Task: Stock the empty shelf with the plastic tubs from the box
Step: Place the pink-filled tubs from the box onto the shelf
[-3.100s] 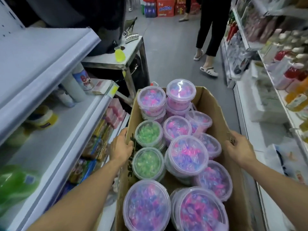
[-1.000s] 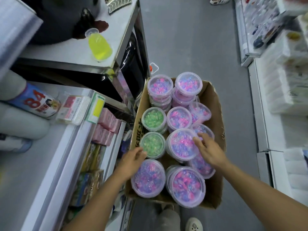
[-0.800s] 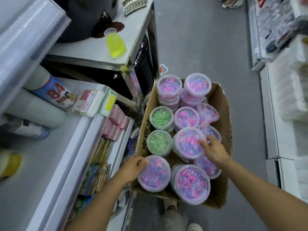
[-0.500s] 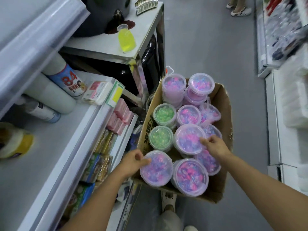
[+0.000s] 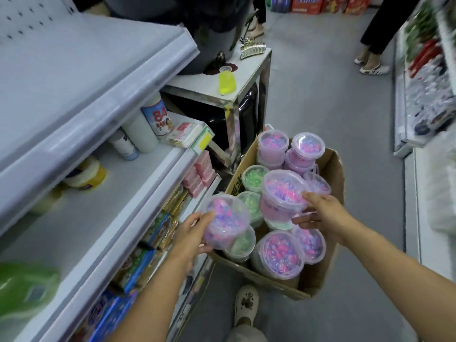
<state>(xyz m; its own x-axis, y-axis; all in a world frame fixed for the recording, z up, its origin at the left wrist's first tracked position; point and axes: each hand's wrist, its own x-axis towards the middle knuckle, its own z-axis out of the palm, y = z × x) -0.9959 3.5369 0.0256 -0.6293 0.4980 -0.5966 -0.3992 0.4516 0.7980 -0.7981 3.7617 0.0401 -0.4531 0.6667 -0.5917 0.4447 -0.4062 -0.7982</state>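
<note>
Fingers of each hand curl round a pink-purple tub, left hand (image 5: 191, 234) and right hand (image 5: 325, 215), above the box (image 5: 328, 262)

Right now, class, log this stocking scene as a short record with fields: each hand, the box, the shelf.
left hand: left hand grips a pink-purple tub, lifted over the box's left edge
right hand: right hand grips a larger pink tub above the box
box: cardboard box on the floor, holding more pink and green tubs
shelf: grey shelf to the left, mostly bare near the hands, bottles further back
</note>
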